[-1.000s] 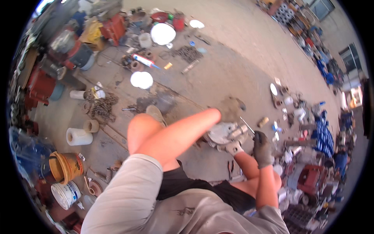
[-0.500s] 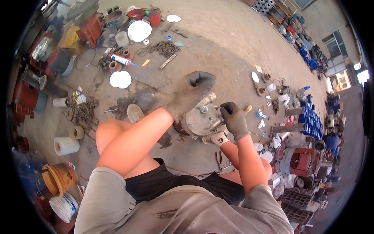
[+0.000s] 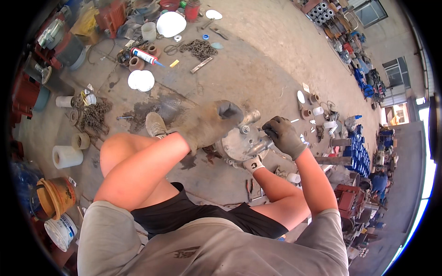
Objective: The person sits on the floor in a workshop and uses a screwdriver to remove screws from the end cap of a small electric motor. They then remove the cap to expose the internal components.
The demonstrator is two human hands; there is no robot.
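Note:
A round grey metal housing [image 3: 234, 146] with pipe-like stubs stands on the floor between my feet. My left hand [image 3: 214, 120], in a grey-brown work glove with dark fingertips, is held over the housing's left side, its fingers curled in. On the other side my right hand [image 3: 284, 136], gloved the same way, has its fingers pressed together beside the right-hand stub [image 3: 260, 146]. Whatever is inside either closed hand, if anything, is hidden.
Pliers [image 3: 249, 189] lie near my right leg. Ahead on the left are a sealant tube [image 3: 144, 55], a heap of chain [image 3: 199, 48] and a flat bar [image 3: 201, 65]. Buckets [image 3: 61, 231] stand at the lower left. Motors and blue parts [image 3: 360, 152] crowd the right.
My left hand has moved down and left, lower over the housing. My right hand has shifted slightly right, still with closed fingers. The whole view has also turned a little.

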